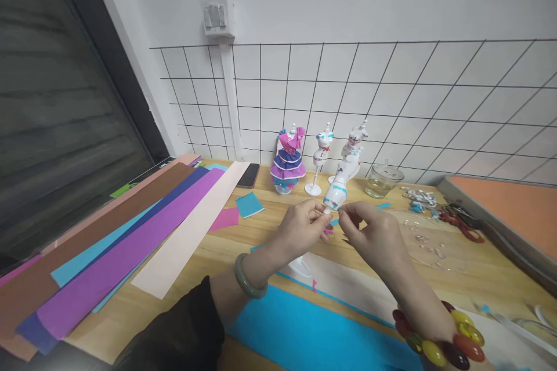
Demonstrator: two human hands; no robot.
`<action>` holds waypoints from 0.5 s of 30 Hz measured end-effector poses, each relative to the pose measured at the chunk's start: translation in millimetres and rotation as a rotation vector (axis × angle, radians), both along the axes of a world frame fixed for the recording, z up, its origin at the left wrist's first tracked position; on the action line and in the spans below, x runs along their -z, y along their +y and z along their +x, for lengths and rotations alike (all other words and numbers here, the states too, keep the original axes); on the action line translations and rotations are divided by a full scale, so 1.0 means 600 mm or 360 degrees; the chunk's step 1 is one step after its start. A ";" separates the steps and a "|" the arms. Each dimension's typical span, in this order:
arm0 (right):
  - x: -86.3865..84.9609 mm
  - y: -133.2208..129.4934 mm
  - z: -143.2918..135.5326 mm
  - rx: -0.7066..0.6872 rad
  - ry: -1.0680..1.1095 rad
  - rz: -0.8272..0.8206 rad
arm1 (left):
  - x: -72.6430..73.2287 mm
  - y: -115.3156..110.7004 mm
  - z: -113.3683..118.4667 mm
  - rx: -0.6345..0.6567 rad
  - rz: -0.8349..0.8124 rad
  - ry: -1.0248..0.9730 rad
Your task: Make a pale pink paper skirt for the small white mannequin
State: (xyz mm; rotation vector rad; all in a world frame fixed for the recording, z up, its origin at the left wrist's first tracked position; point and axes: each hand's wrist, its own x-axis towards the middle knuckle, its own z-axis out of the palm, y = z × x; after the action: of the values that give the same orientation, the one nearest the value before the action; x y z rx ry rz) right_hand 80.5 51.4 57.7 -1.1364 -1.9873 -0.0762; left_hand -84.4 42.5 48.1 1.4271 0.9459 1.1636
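Apparently steadying a small, glossy white dress-form mannequin with a bright blue band round its hips (336, 194) and seemingly working at the lower edge of those hips. Judging from the pose, calling next for a firm hold below and a light, precise touch at that edge. Pinching the slim white stem (328, 210) just under the mannequin between thumb and fingers of the left hand (302, 226). Bringing thumb and forefinger of the right hand (374, 229) close together just right of the mannequin's lower edge, not being able to tell whether gripping anything there. Holding the mannequin slightly above and between both hands, tilting its upper end away and rightward. Facing, beyond the mannequin and to its left, a figure in a tiered pink, navy and purple dress (288, 165); nearer than the mannequin, overlooking a flat bright blue sheet (300, 330).
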 end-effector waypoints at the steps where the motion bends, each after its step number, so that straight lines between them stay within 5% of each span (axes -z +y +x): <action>1: -0.002 -0.001 0.000 0.0005 0.0033 -0.0045 | -0.001 0.000 0.000 0.0008 -0.0025 -0.0017; 15: -0.017 -0.002 0.005 -0.0154 0.0066 -0.0477 | 0.002 0.004 -0.001 -0.0060 -0.0002 0.0031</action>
State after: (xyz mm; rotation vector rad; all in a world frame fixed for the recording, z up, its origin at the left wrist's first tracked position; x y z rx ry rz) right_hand 83.7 50.1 67.7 -1.2139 -2.0591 0.3027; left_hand -85.1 45.0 47.0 1.4273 0.9906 1.1787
